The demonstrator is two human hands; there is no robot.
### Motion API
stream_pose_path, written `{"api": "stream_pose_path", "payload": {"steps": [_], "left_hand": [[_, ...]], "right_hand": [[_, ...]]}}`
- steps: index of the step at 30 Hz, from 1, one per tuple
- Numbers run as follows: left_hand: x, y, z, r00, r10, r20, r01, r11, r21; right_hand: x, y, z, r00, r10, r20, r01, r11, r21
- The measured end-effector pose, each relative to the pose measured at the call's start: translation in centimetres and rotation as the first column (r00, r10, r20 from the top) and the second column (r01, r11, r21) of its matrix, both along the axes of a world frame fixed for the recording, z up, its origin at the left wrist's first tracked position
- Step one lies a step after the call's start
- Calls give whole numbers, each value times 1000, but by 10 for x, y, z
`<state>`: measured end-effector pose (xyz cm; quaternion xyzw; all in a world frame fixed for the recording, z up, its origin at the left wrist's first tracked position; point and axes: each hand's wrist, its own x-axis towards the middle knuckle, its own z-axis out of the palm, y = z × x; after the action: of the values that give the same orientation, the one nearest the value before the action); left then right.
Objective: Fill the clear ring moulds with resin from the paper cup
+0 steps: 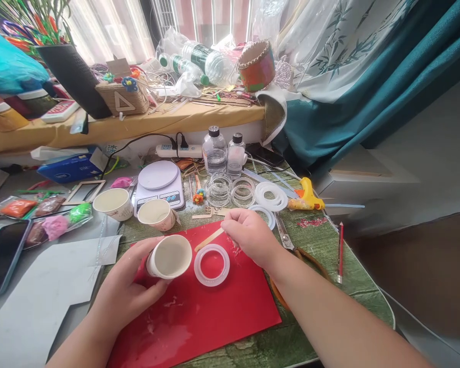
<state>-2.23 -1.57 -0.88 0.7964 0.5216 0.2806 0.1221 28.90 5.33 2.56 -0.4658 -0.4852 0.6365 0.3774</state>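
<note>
My left hand (138,281) is wrapped round a paper cup (171,257), which tilts a little toward me above the red sheet (214,324). Pinched in my right hand (249,236) is a flat wooden stick (209,239), its lower end pointing down left between the cup and a ring mold. That translucent white ring mold (196,266) lies flat on the red sheet, just right of the cup. Two more paper cups, one (113,203) farther left and one (158,214) nearer, stand behind my left hand.
Behind stand a kitchen scale (160,179) and two capped bottles (214,153). Clear rings (219,190), white ring molds (271,197), a yellow glue gun (308,195), scissors (285,235) and a red pencil (341,250) lie rightward. A phone (5,255) lies left.
</note>
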Motion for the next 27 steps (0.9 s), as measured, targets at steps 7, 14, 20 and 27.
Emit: {"api": "stream_pose_path", "payload": {"steps": [7, 14, 20, 27], "left_hand": [[-2, -2, -3, 999, 37, -9, -37, 999, -9], [5, 0, 3, 1000, -11, 6, 11, 1000, -12], [9, 1, 9, 998, -63, 17, 64, 998, -20], [11, 1, 11, 997, -80, 10, 80, 997, -19]], "right_hand": [[-2, 0, -4, 931, -87, -354, 93, 996, 1], [-7, -13, 0, 992, 102, -68, -85, 971, 223], [-15, -19, -2, 968, 171, 183, -234, 879, 415], [-12, -18, -1, 964, 117, 239, -219, 861, 459]]}}
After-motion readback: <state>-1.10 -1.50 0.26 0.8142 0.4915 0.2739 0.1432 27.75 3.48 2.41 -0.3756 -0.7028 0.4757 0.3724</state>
